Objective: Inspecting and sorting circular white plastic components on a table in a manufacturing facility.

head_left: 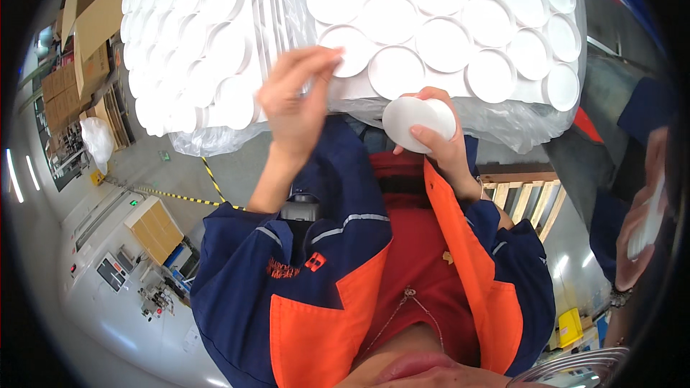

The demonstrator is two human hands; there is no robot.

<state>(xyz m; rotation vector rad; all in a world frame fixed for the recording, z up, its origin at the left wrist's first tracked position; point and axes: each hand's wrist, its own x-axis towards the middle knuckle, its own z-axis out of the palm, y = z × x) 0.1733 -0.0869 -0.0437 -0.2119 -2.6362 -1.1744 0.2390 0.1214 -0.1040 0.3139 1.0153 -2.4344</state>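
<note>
Two bare hands work at the middle of the view, below two clear plastic bags packed with white round lids. One loose white lid [419, 123] sits in the right hand [440, 142], just right of centre; its fingers [431, 95] curl over the lid's top edge while the thumb presses its lower face, so the lid is pinched between them. At ten o'clock from that lid, the left hand [293, 104] is raised with its fingers [316, 61] held loosely together and bent, their tips touching the wrinkled film of the right-hand bag [460, 21] at about twelve o'clock; whether they pinch the film cannot be told. About twenty lids show face-up in that bag, in close rows. The left-hand bag [194, 50], at eleven o'clock, holds many more lids stacked on edge, too crowded to count. One wooden pallet [521, 197] lies at three o'clock. Several cardboard boxes [93, 14] stand at ten o'clock. One other person's hand [640, 233] shows at the right rim, holding something white.
</note>
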